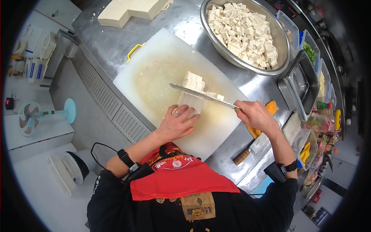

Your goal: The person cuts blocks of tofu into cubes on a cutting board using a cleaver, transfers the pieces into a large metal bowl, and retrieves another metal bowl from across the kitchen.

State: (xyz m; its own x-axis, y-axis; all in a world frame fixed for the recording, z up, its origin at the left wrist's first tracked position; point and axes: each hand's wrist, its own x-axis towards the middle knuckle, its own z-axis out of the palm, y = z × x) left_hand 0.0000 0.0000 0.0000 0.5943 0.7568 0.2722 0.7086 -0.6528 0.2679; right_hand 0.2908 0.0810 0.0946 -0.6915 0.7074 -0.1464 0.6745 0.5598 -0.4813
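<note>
In the head view, my right hand (256, 116) is closed around the handle of a long-bladed kitchen knife (201, 94). Its blade lies across a piece of white tofu (191, 103) on a white cutting board (164, 50). My left hand (177, 123), a ring on one finger, rests its spread fingers on the near end of that tofu, close to the blade. Past the blade sit cut tofu pieces (193, 81), grouped together, with a few smaller ones along its far side. The blade partly hides where the tofu meets the board.
A steel bowl (216, 45) full of tofu cubes stands beyond the board, and a large tofu block (129, 11) lies at the far left. To the right are stacked metal trays (284, 91), an orange cloth (272, 107) and another knife (242, 156) with a wooden handle.
</note>
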